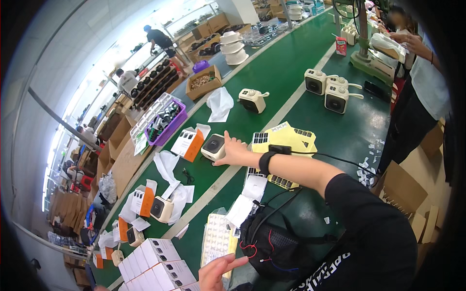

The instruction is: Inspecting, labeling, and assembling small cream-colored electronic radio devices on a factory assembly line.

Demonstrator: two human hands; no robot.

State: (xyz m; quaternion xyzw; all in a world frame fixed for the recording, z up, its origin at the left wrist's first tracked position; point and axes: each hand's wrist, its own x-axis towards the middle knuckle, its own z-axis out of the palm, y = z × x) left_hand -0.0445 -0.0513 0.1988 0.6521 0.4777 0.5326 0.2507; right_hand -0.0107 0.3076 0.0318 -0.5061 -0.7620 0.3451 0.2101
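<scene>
My right arm, in a black sleeve with a black wristband, reaches across the green work table. My right hand point(233, 151) is closed around the side of a small cream speaker point(212, 146) with a dark front grille. Just left of that speaker stands an open orange-and-white carton point(188, 143). Near the lower edge my left hand point(217, 272) holds nothing; its index finger is stretched out, and part of the hand is cut off. It is nearest to a sheet of pale stickers point(216, 238) and a black mesh bag point(269, 240).
Yellow sticker sheets point(296, 138) lie by my right forearm, with a black cable crossing. White cartons point(154, 266) are stacked at lower left. Another cream speaker point(253, 101) stands farther up the belt; several more point(335, 99) sit at right. A co-worker point(427, 85) stands at far right.
</scene>
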